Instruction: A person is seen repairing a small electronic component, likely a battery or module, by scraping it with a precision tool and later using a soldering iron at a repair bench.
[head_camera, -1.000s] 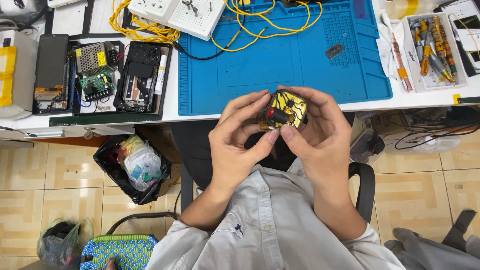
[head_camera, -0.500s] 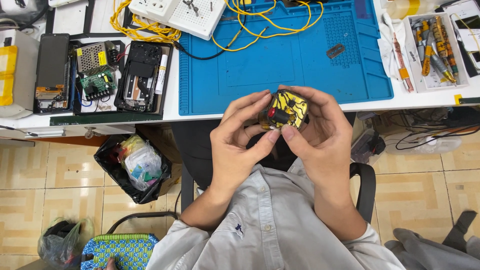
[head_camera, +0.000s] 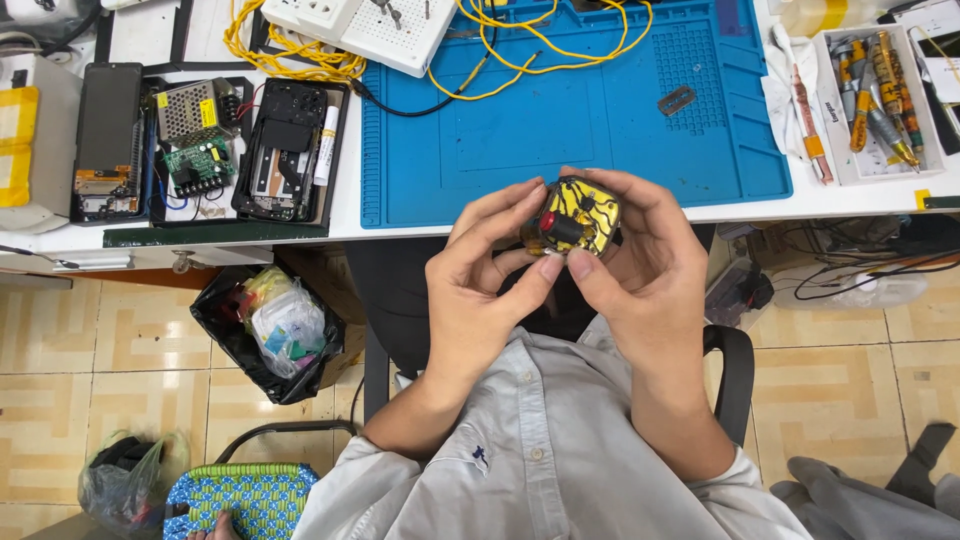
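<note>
Both hands hold a small square yellow and black electronic part (head_camera: 578, 215) with a red component on it, just in front of the table's near edge. My left hand (head_camera: 480, 290) grips its left side with fingers and thumb. My right hand (head_camera: 645, 265) wraps around its right side, thumb pressed at the lower edge. The part's underside is hidden by my fingers.
A blue work mat (head_camera: 570, 110) lies on the white table (head_camera: 345, 215), with yellow wires (head_camera: 500, 60) and a white socket strip (head_camera: 345, 25) behind. Opened devices (head_camera: 285, 150) sit at the left, a tool tray (head_camera: 875, 95) at the right. A black rubbish bag (head_camera: 265, 330) stands on the floor.
</note>
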